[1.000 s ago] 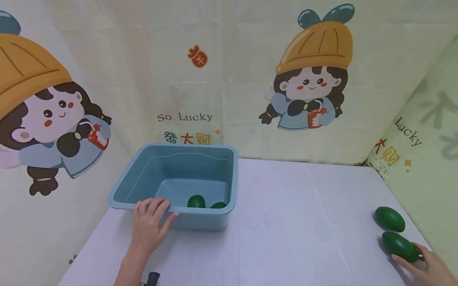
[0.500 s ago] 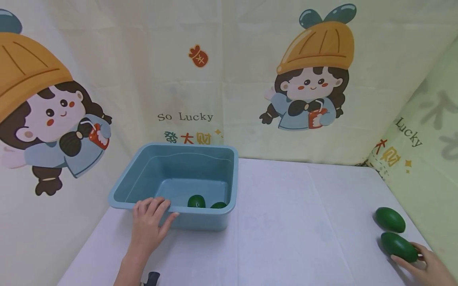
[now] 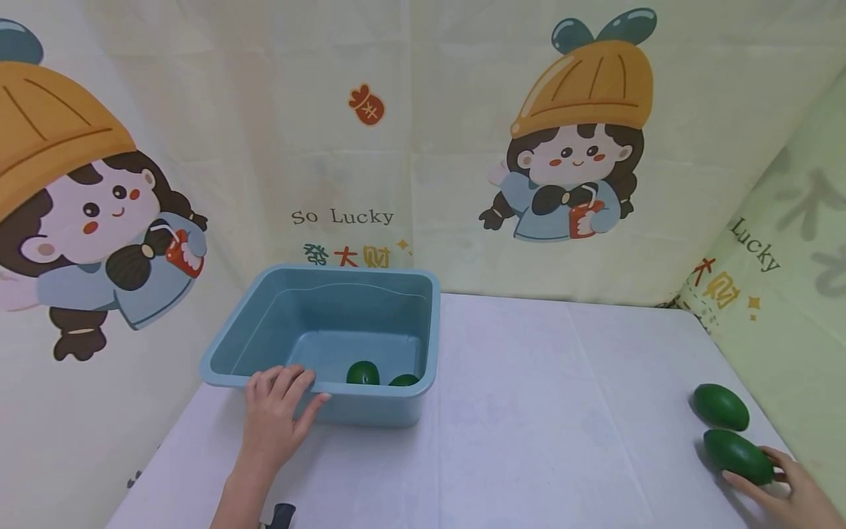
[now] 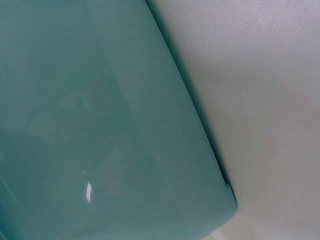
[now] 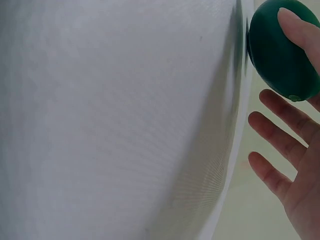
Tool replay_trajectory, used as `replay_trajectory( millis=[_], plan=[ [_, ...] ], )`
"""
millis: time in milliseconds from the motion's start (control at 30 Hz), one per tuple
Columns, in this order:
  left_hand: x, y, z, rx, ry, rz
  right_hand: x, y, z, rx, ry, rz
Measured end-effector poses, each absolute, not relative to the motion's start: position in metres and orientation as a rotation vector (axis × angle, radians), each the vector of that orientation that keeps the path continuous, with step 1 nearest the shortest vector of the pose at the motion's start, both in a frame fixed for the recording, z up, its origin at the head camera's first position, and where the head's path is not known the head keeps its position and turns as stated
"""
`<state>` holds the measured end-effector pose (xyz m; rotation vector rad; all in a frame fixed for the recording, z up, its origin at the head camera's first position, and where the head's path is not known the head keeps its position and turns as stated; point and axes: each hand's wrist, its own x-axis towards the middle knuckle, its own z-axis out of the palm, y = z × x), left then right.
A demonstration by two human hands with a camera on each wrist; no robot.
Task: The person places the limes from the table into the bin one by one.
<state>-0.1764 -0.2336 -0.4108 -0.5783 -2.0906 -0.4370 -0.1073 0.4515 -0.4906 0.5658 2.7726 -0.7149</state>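
A blue-green plastic basin (image 3: 383,406) stands at the left of the table in the head view. My left hand (image 3: 274,419) holds its front rim, fingers curved over the edge and thumb against the outside; the left wrist view shows just the basin's wall (image 4: 125,110). Inside lie two glossy green avocados (image 3: 362,372), partly hidden by the rim. At the far right, my right hand (image 3: 796,496) pinches the blunt end of another avocado (image 3: 735,455) between thumb and index finger. The right wrist view shows its other fingers spread. A fourth avocado (image 3: 720,405) lies just behind that one.
White cloth covers the table (image 3: 522,411), whose right edge runs close to the avocados. A printed curtain (image 3: 456,169) with cartoon figures hangs behind and along both sides. A dark strap end (image 3: 283,516) shows beside my left forearm.
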Motion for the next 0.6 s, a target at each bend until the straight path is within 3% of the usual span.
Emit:
replay_trajectory(
  millis=[233, 600],
  plan=[
    [-0.1767, -0.2336, -0.411, -0.576, -2.095, -0.435, -0.11, 0.4463, -0.4907, 0.715, 2.686, -0.736],
    [-0.1765, -0.2344, -0.4116, -0.572, -2.089, -0.427, -0.1126, 0.4433, -0.4858, 0.668, 2.739, -0.729]
  ],
)
